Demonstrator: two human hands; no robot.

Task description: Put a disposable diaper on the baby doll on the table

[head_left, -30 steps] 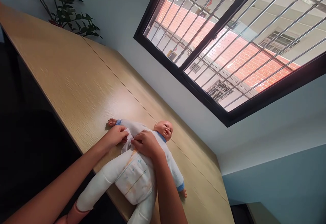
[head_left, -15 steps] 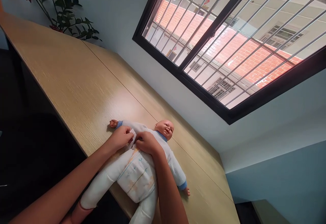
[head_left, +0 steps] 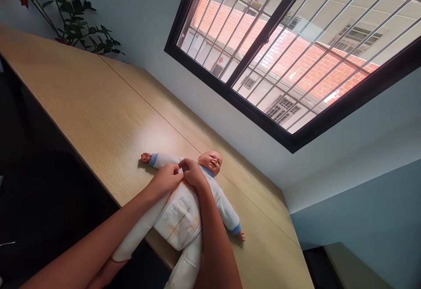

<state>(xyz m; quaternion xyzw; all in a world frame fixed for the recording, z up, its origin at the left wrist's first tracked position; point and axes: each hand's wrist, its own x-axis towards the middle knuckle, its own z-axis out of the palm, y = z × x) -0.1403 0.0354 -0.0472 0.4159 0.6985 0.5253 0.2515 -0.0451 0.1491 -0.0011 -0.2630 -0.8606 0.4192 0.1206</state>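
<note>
A baby doll lies on its back on the table, in a white top with blue cuffs and collar. A white printed diaper wraps its hips, above white legs. My left hand is closed at the diaper's upper side edge, fingertips pinched on it. Right beside it, my right hand bends over the doll's belly with curled fingers at the diaper's waist. The two hands nearly touch, and the pinched bit of diaper is mostly hidden by the fingers.
The wooden table runs diagonally along the wall, its front edge near the doll's legs. A potted plant's leaves show at the far left. A barred window is above, and a dark box-like thing stands lower right.
My left hand has moved right and slightly up, bringing the white diaper flap to my right hand. My right hand has shifted up a little. The view has turned slightly.
</note>
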